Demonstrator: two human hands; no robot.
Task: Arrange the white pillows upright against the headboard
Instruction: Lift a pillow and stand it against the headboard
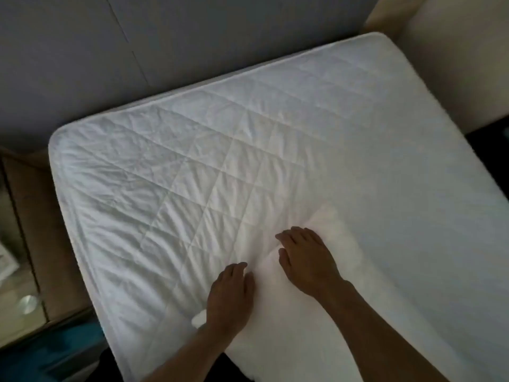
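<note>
One white pillow (338,235) lies flat on the near middle of the bed, its edges hard to tell from the bedding. My right hand (305,257) rests palm down on top of it, fingers spread. My left hand (232,293) presses on the pillow's left edge, fingers together and flat, gripping nothing. The quilted white mattress cover (176,172) spreads out toward the grey headboard panel (192,40) at the far side. No pillow stands against the headboard.
A brown bedside table (30,216) with a glass top stands left of the bed, with a round shiny object (27,304) on it. A beige upholstered wall piece (454,59) rises at the far right. Dark floor shows at the lower left.
</note>
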